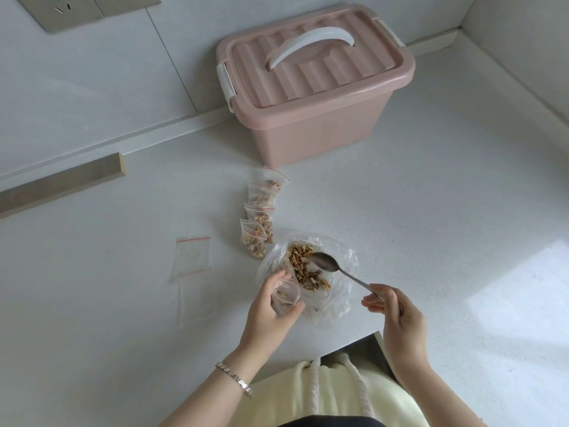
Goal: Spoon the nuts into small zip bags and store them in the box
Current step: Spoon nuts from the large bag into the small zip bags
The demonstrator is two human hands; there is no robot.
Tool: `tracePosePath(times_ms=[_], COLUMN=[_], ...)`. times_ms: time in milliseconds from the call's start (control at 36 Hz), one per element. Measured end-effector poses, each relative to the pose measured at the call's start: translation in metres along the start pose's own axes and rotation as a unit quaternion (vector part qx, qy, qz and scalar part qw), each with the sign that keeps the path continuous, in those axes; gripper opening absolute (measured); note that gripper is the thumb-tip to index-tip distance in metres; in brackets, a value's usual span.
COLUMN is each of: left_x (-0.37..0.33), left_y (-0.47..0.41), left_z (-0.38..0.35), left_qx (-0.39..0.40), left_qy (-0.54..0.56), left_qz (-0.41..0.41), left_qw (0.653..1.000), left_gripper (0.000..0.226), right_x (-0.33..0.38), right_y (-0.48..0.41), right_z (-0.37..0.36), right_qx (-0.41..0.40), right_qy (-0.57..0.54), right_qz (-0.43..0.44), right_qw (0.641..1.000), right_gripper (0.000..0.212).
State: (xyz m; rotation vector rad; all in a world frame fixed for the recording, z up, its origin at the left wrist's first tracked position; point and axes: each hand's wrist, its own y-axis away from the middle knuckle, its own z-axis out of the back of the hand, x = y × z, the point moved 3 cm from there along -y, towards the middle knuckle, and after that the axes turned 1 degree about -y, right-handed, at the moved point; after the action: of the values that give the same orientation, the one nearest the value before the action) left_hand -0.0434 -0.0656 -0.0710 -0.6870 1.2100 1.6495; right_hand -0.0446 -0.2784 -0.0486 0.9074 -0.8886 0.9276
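Left hand (271,306) grips a barely filled small zip bag (284,295); right hand (397,315) pinches an empty spoon (326,263) above the walnuts (304,266). 4 filled bags (260,217) lie on the desk (415,211), empty bags (192,257) wait, and the pink box (314,124) is lidded: likely past halfway.

There is just one camera, worn on the person's head. It looks forward and down at the white counter (400,211). The left hand (271,306) and right hand (397,315) are close, low in the picture, and the pink box (317,118) sits farther back by the wall (92,87).
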Motion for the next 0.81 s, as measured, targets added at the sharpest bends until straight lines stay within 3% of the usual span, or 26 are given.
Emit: tracePosePath(times_ms=[111,333,444,806], left_x=[0.000,-0.002,-0.003,-0.003], left_y=[0.001,0.000,0.000,0.000], left_z=[0.000,0.000,0.000,0.001], left_qx=[0.001,0.002,0.004,-0.002], left_qy=[0.002,0.003,0.000,0.003], left_qz=[-0.001,-0.006,-0.011,-0.013], left_qw=[1.000,1.000,1.000,1.000], left_gripper=[0.056,0.056,0.055,0.055], right_x=[-0.001,-0.012,-0.017,-0.023], right_y=[-0.003,0.005,0.008,-0.003], right_z=[0.007,-0.005,-0.015,-0.014], right_qx=[-0.020,0.047,0.056,0.119], right_qy=[-0.002,-0.033,-0.096,-0.250], right_qz=[-0.007,-0.043,-0.103,-0.331], right_qw=[1.000,0.997,0.988,0.902], right_gripper=[0.031,0.032,0.033,0.040])
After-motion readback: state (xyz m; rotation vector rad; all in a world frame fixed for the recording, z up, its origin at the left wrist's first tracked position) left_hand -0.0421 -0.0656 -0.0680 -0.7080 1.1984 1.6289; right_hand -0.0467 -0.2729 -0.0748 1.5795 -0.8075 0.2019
